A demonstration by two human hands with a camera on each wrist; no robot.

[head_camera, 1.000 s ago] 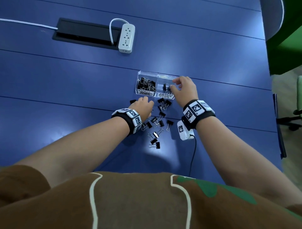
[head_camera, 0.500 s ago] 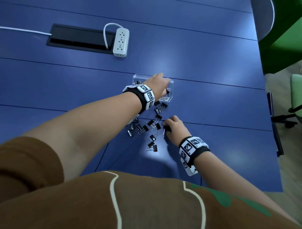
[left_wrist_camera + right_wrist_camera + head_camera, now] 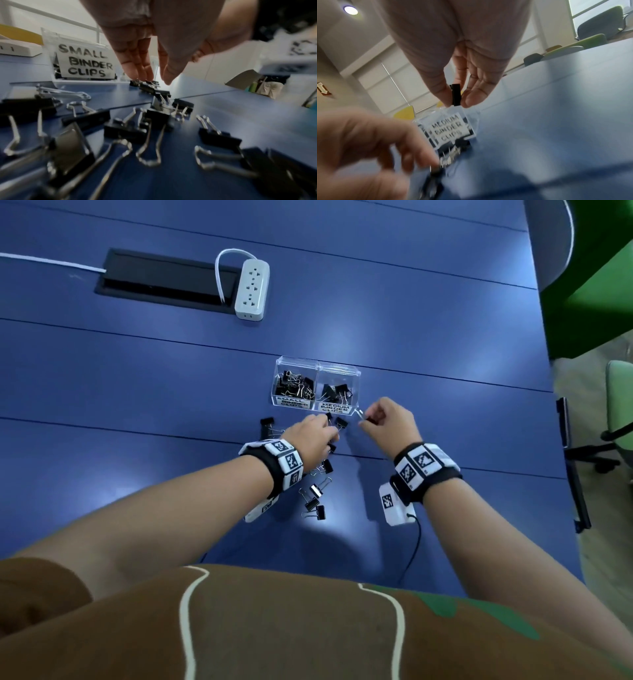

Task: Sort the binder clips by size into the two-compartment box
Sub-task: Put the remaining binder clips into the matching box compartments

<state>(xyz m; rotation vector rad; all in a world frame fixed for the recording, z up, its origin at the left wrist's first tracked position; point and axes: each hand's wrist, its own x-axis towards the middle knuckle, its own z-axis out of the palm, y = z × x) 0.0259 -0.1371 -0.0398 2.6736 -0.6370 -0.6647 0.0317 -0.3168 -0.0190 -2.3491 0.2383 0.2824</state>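
Observation:
A clear two-compartment box (image 3: 318,365) stands on the blue table; its left half is labelled SMALL BINDER CLIPS (image 3: 85,63), its right half MEDIUM BINDER CLIPS (image 3: 448,128). Both halves hold black clips. Several loose black binder clips (image 3: 317,501) lie in front of it. My left hand (image 3: 313,436) hovers over this pile, its straight fingertips (image 3: 145,75) touching a small clip (image 3: 150,82), the thumb apart. My right hand (image 3: 387,419) is raised just in front of the medium half and pinches a black clip (image 3: 455,94) between thumb and fingers.
A white power strip (image 3: 251,289) and a black cable hatch (image 3: 164,280) lie at the back left. The table's right edge (image 3: 561,460) runs close by, with office chairs (image 3: 616,405) beyond it. A thin black cable (image 3: 416,542) trails from my right wrist.
My left hand has come back from the box to the loose pile. My right hand has risen from the pile toward the medium compartment with a clip in its pinch.

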